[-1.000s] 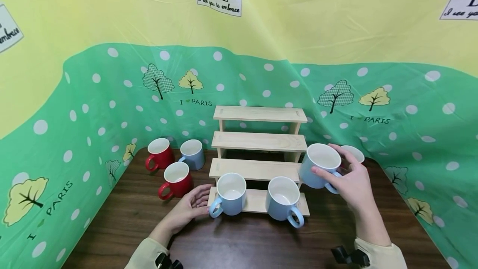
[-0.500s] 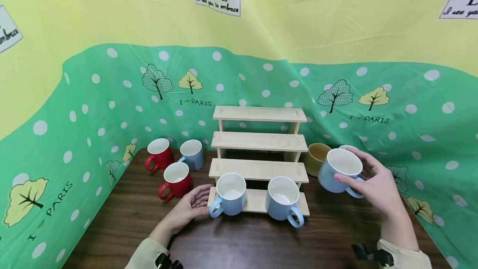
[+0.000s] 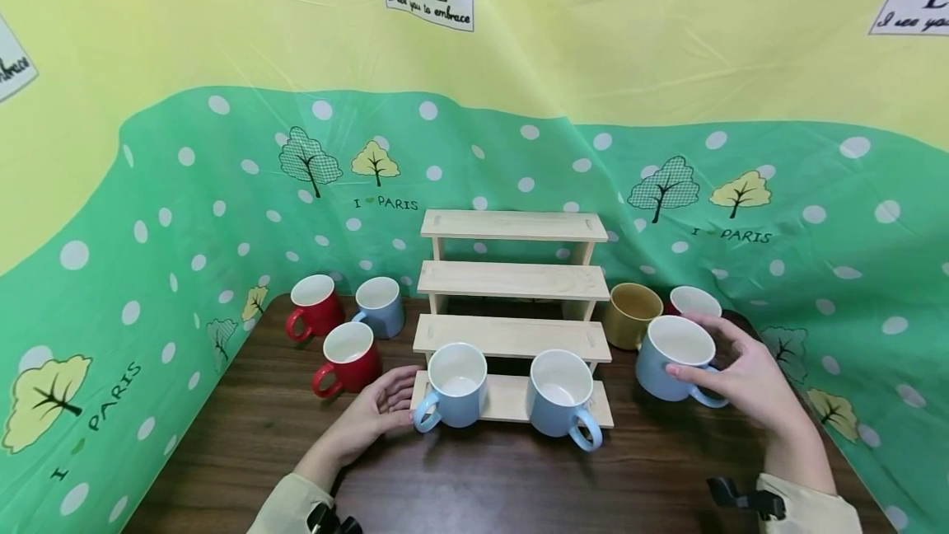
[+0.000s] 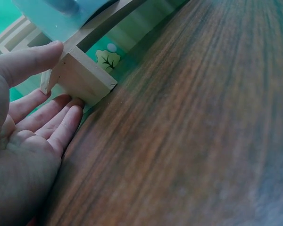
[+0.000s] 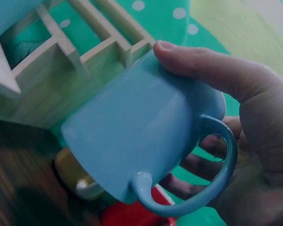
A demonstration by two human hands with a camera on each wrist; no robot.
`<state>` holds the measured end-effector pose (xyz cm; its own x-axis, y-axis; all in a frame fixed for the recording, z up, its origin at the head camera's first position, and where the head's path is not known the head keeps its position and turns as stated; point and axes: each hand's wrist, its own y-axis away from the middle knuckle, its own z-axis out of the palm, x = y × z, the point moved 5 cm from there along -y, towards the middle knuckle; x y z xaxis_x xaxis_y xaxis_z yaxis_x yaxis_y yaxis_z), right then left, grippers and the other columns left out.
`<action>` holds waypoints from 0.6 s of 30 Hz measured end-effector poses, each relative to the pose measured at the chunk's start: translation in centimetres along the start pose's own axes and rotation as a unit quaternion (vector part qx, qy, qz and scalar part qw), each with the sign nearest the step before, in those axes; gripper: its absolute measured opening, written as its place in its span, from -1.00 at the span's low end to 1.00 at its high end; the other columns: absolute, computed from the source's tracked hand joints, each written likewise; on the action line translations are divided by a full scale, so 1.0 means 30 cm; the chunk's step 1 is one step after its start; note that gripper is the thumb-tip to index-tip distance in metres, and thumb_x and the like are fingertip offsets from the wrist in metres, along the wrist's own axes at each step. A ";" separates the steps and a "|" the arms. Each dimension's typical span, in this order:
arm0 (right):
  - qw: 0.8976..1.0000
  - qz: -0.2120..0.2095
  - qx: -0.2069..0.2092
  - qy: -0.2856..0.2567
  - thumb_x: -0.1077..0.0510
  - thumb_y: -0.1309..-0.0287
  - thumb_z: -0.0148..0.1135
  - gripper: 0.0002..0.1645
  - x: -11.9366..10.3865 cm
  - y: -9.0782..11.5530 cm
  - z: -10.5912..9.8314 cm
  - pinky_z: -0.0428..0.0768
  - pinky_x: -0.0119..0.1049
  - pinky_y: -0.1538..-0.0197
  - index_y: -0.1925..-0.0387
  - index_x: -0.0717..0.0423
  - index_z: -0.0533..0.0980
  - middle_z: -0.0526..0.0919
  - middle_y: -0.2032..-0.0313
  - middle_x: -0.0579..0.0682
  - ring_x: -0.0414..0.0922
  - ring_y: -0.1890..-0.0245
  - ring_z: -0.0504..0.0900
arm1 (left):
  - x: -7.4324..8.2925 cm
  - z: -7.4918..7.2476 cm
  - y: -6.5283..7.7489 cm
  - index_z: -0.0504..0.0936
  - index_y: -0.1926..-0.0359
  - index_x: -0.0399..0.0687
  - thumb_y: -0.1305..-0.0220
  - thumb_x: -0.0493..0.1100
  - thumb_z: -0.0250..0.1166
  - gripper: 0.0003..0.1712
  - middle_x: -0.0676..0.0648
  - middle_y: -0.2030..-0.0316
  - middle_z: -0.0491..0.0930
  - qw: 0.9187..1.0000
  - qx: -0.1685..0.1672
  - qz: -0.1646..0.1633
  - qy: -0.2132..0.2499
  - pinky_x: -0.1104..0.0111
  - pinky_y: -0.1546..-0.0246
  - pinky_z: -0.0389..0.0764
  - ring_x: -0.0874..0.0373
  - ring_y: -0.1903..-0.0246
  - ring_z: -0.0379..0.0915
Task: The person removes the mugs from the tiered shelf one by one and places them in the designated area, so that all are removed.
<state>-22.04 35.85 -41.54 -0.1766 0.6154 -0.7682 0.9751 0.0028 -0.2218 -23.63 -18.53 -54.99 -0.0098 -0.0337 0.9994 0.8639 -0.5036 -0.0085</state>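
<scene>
My right hand point(image 3: 749, 377) grips a light blue mug point(image 3: 673, 353) by its body, to the right of a stepped wooden display stand point(image 3: 511, 338). In the right wrist view, the thumb presses near the mug's rim and the fingers lie behind it, beside the handle. Whether its base touches the table cannot be told. My left hand point(image 3: 366, 414) holds the left end of the stand's lowest step, thumb and index finger on either side of the board point(image 4: 75, 77). On that step stand two blue mugs, the left one point(image 3: 457, 386) and the right one point(image 3: 561, 394).
A mustard mug point(image 3: 632, 316) and a red mug point(image 3: 694, 301) stand behind the held mug. At the left are two red mugs, a rear one point(image 3: 315, 307) and a front one point(image 3: 352, 359), and a blue mug point(image 3: 381, 309). A printed cloth point(image 3: 474, 147) hangs behind the table point(image 3: 474, 484).
My right hand has carried the blue mug rightward away from the stand, then lowered it slightly. The mustard mug has come into view behind it. My left hand stays in place.
</scene>
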 end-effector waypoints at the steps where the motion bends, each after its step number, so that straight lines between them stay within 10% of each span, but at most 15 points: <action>1: 1.000 -0.004 -0.001 -0.006 0.17 -0.15 0.71 -0.01 0.007 -0.001 0.005 0.62 -0.48 0.14 -0.53 0.15 0.39 0.51 -0.23 0.06 -0.34 0.07 0.60 | -0.001 0.000 0.000 0.16 -0.65 -0.36 -0.49 -0.30 0.41 -0.11 -0.42 -0.53 0.34 1.000 0.000 0.000 0.000 0.40 -0.36 0.53 -0.07 -0.43 0.44; 18: 0.999 -0.027 -0.035 -0.029 0.24 -0.06 0.73 -0.03 0.100 -0.011 0.074 0.67 -0.41 0.02 -0.47 0.18 0.45 0.57 -0.18 -0.16 -0.33 0.01 0.64 | -0.002 -0.001 -0.002 0.16 -0.66 -0.35 -0.50 -0.30 0.40 -0.12 -0.41 -0.53 0.35 1.000 -0.002 0.002 -0.001 0.40 -0.37 0.52 -0.06 -0.43 0.44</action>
<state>-23.20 35.95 -45.12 -0.2345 0.5669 -0.7897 0.9706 0.0912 -0.2228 -23.68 -18.52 -55.05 -0.0054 -0.0338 0.9994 0.8624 -0.5061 -0.0125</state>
